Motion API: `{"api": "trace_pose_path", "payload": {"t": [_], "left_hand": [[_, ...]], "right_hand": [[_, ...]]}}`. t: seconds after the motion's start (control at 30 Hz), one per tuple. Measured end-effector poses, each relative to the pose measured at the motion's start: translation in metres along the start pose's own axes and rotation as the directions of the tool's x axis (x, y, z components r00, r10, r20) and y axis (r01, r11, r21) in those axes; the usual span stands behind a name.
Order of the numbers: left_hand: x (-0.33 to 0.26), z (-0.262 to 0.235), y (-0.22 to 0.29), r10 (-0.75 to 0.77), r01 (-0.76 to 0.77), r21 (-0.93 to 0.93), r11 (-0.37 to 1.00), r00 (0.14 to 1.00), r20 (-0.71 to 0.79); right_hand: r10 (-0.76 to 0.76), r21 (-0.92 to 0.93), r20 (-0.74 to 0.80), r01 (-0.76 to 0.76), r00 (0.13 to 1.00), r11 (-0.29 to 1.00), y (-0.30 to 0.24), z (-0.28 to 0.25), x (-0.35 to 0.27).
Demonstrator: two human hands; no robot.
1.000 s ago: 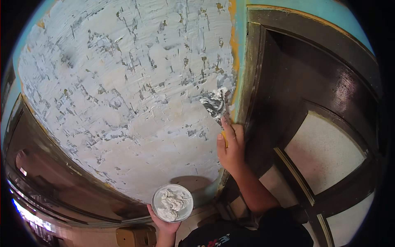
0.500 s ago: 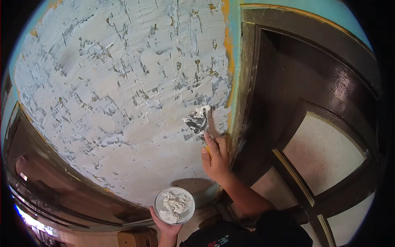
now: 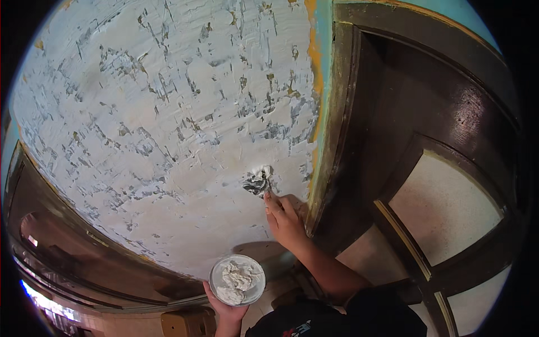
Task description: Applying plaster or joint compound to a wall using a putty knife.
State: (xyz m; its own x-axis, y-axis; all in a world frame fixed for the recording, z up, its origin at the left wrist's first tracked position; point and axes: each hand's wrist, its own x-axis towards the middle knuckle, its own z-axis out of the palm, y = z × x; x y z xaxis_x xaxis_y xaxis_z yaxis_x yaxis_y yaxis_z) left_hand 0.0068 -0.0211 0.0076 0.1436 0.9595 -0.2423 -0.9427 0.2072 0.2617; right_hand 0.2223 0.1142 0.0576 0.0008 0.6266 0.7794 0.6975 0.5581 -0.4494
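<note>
The left hand (image 3: 227, 306) grips a round dish (image 3: 237, 279) of white filler from beneath, low before the patchy plastered wall (image 3: 168, 140). To its right, the right hand (image 3: 285, 219) is closed on a putty knife (image 3: 258, 181), blade pressed to the wall just beside the dark wooden door frame (image 3: 331, 140).

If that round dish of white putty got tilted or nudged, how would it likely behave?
The putty sits in stiff peaks, so it would probably cling rather than pour. The dish is shallow and rests on the left hand's fingers alone, so a nudge could likely tip it.
</note>
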Motion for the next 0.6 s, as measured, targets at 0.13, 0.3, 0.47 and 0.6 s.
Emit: {"api": "trace_pose_path", "payload": {"t": [0.13, 0.3, 0.47, 0.6], "left_hand": [[-0.002, 0.001, -0.001, -0.021, 0.021, 0.015, 1.000, 1.000, -0.014], [-0.004, -0.010, -0.001, 0.003, -0.003, 0.035, 0.999, 1.000, 0.006], [-0.008, -0.008, -0.003, -0.011, 0.011, -0.008, 1.000, 1.000, -0.003], [-0.008, -0.001, -0.004, -0.004, 0.005, 0.029, 1.000, 1.000, -0.028]], "right_hand": [[0.057, 0.033, 0.060, -0.059, 0.997, 0.998, 0.009, 0.005, -0.018], [0.017, 0.098, 0.059, -0.022, 0.998, 0.995, 0.014, 0.001, -0.051], [-0.044, 0.088, -0.120, 0.054, 0.992, 0.995, 0.002, -0.015, -0.027], [-0.042, 0.031, -0.128, 0.046, 0.991, 0.998, -0.009, -0.020, 0.000]]}}
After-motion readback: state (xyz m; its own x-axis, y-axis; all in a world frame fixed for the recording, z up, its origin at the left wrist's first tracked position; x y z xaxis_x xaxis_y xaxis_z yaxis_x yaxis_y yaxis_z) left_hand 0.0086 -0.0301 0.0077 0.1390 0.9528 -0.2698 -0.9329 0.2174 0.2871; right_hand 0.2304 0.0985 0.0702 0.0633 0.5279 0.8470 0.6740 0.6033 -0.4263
